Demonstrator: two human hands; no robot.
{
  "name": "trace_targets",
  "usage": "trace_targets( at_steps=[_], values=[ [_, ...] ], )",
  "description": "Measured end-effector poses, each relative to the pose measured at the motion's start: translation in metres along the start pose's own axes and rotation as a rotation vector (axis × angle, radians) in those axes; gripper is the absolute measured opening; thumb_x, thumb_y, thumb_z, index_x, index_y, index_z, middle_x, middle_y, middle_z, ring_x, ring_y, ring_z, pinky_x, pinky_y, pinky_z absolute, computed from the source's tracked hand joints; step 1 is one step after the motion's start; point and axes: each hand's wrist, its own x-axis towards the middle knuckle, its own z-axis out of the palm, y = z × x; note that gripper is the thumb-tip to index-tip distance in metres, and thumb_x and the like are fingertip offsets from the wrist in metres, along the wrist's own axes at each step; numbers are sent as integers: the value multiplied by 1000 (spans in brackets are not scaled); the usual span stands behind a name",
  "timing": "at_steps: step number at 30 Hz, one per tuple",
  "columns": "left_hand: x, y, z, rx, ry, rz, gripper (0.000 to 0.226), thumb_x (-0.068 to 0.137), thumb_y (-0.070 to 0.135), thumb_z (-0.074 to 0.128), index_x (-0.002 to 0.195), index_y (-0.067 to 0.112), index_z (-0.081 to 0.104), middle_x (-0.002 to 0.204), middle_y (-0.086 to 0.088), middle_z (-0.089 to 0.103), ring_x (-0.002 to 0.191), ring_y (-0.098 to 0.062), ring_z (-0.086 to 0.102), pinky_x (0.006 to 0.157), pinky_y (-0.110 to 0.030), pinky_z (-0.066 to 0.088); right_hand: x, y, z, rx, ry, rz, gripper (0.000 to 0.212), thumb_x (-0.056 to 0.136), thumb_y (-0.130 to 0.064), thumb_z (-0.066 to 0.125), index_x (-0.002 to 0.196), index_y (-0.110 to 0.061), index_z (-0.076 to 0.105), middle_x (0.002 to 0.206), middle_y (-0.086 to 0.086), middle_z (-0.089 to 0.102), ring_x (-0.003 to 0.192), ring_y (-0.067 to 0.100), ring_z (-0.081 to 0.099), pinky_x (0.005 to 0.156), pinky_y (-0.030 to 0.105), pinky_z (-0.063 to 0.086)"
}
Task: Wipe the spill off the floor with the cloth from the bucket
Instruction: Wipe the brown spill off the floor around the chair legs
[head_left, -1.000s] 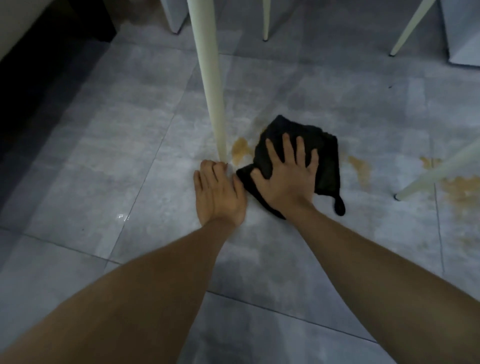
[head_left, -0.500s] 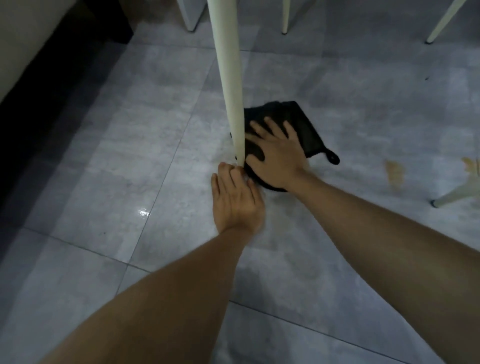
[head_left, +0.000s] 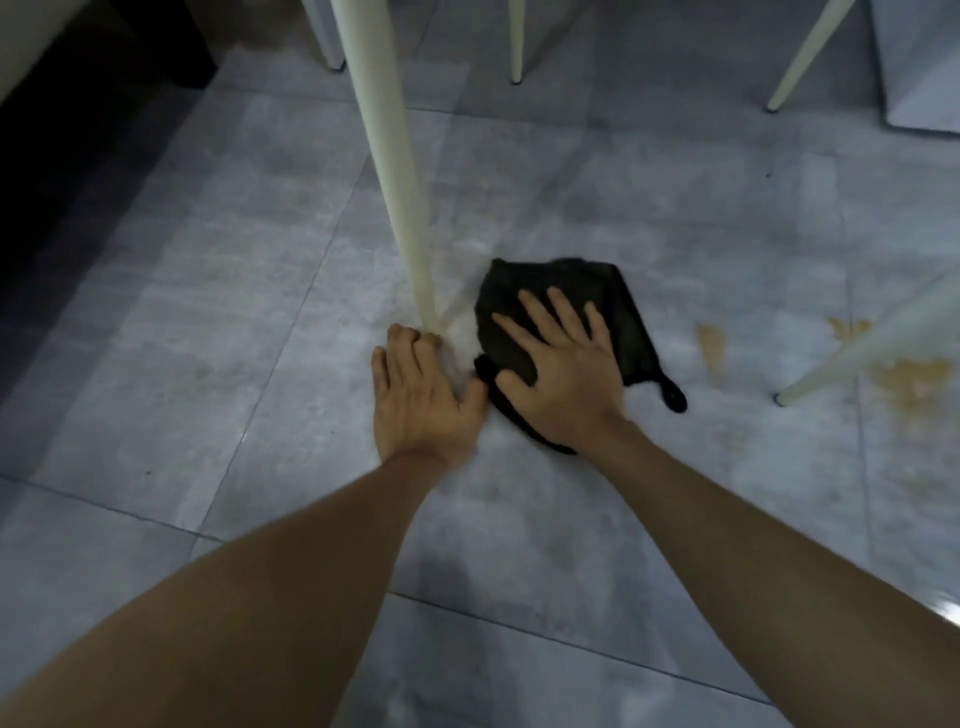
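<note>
Your right hand (head_left: 563, 371) presses flat, fingers spread, on the black cloth (head_left: 566, 306) on the grey tiled floor (head_left: 208, 312).

Your left hand (head_left: 418, 397) lies flat beside it, grasping nothing, fingertips touching the foot of a cream table leg (head_left: 400, 176). Orange spill (head_left: 906, 382) stains the tiles to the right of your right hand, near another leg (head_left: 857, 353).

Tiled floor (head_left: 218, 322) under cloth (head_left: 618, 317), spill (head_left: 904, 384)

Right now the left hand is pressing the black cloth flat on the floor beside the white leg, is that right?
Not quite: the head view shows the right hand pressing the black cloth flat on the floor. The left hand rests bare at the foot of the white leg.
</note>
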Motion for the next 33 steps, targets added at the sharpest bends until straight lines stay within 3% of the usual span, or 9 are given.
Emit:
trace_targets(
  at_steps=[5, 8, 10, 13, 15, 17, 20, 27, 33],
  values=[
    [0, 2, 3, 20, 75, -19, 46, 92, 39, 45, 119, 2, 52, 128, -18, 50, 128, -38, 47, 115, -54, 31, -8, 38, -11, -80, 3, 230, 73, 89, -66, 28, 155, -35, 41, 167, 3, 30, 156, 30, 19, 125, 57, 8],
    [-3, 6, 0, 23, 114, -20, 40, 94, 36, 47, 118, 4, 53, 122, -17, 53, 120, -38, 50, 110, -52, 35, -32, 15, -11, -40, 17, 151, 72, 89, -65, 35, 152, -32, 47, 165, 5, 36, 155, 32, 24, 125, 58, 10],
    [-8, 9, -2, 34, 130, 53, 32, 95, 29, 52, 117, 7, 53, 118, -17, 55, 111, -38, 52, 100, -48, 38, -78, 10, -11, -8, 39, 77, 66, 90, -62, 44, 149, -33, 51, 164, 2, 39, 155, 29, 25, 125, 58, 12],
    [-7, 23, -4, 25, 82, 286, 33, 94, 22, 59, 124, 10, 56, 122, -15, 56, 111, -38, 53, 94, -44, 37, -124, 26, -18, -47, 101, 233, 67, 91, -63, 43, 151, -35, 48, 166, 1, 34, 157, 32, 19, 125, 59, 10],
    [-2, 47, -3, -16, -51, 332, 47, 99, 31, 55, 143, 16, 47, 141, -13, 48, 130, -35, 44, 108, -43, 34, -113, 45, -22, -92, 60, 376, 73, 91, -69, 36, 156, -37, 38, 169, 2, 26, 158, 36, 5, 126, 58, 2],
    [-2, 70, 7, 20, -207, 289, 58, 105, 44, 37, 159, 28, 25, 166, -7, 23, 152, -31, 17, 124, -45, 16, -81, 65, -24, -110, 68, 465, 78, 90, -74, 30, 157, -35, 35, 169, 4, 26, 157, 41, 3, 125, 61, 3],
    [-7, 74, 28, 151, -287, 266, 61, 105, 54, 12, 161, 36, -2, 172, 4, -8, 157, -24, -15, 127, -45, -7, -36, 77, -22, -86, 98, 546, 81, 87, -73, 26, 157, -33, 36, 169, 7, 26, 156, 44, 7, 123, 66, 4],
    [-2, 69, 25, 141, -301, 297, 62, 105, 55, 15, 162, 35, 0, 172, 4, -7, 157, -24, -15, 126, -46, -7, -104, 80, -31, -90, 7, 223, 73, 90, -68, 35, 154, -34, 42, 166, 2, 33, 157, 35, 14, 124, 61, 12],
    [-2, 72, 24, 162, -321, 285, 59, 105, 50, 9, 161, 35, -6, 171, 5, -12, 156, -23, -20, 126, -45, -11, -28, 68, -27, -86, 18, 561, 82, 88, -72, 19, 161, -36, 23, 172, 5, 14, 157, 41, -1, 125, 60, -2]
  ],
)
